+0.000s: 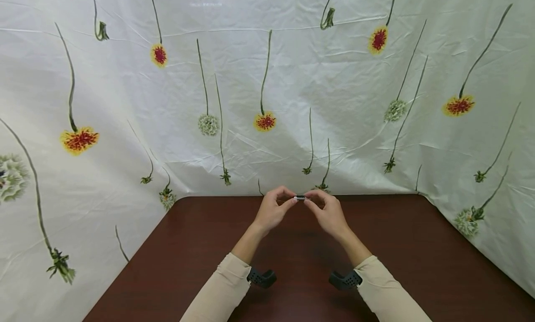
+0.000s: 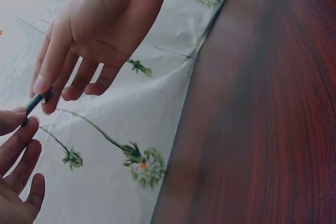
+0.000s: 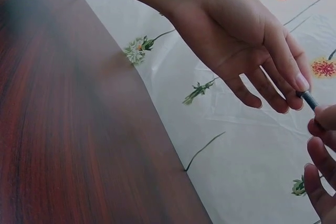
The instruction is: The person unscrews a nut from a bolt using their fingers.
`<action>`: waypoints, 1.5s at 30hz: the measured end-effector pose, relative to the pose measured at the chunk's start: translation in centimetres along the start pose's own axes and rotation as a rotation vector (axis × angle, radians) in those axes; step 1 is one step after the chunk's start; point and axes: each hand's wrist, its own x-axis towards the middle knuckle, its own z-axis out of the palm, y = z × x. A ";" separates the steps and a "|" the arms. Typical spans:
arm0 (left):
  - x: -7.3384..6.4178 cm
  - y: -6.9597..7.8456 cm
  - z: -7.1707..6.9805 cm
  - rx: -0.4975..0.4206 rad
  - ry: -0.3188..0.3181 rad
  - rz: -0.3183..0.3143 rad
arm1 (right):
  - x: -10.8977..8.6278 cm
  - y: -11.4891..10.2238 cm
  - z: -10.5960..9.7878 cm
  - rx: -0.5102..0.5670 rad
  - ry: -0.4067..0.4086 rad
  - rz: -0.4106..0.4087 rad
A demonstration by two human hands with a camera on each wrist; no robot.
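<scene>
In the head view, a small dark-and-silver bolt (image 1: 300, 198) is held level above the far edge of the table, between both hands. My left hand (image 1: 270, 212) pinches one end with thumb and fingertips. The other end sits between the thumb and index finger of my right hand (image 1: 331, 214). The bolt (image 2: 34, 103) shows a ribbed shaft in the left wrist view, where the right hand (image 2: 107, 22) appears palm side. The right wrist view shows the bolt (image 3: 310, 100) too, with the left hand (image 3: 236, 35) spreading its other fingers loosely. Fingertips hide both bolt ends.
A dark reddish-brown table (image 1: 200, 247) lies under the forearms. White cloth (image 1: 238, 80) printed with flowers hangs behind it and along its sides. Black straps with curved mounts (image 1: 263, 278) sit at both wrists, over beige sleeves (image 1: 221, 289).
</scene>
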 end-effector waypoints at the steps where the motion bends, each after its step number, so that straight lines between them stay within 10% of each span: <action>1: 0.0 0.0 0.0 0.001 0.000 -0.002 | 0.0 0.0 0.0 0.003 -0.001 -0.003; 39: -0.1 0.2 0.0 -0.004 0.004 -0.017 | -0.2 0.0 0.2 0.013 -0.016 -0.006; 45: -0.2 0.3 -0.1 0.000 0.001 -0.026 | -0.6 -3.1 -0.2 0.028 -0.014 -0.048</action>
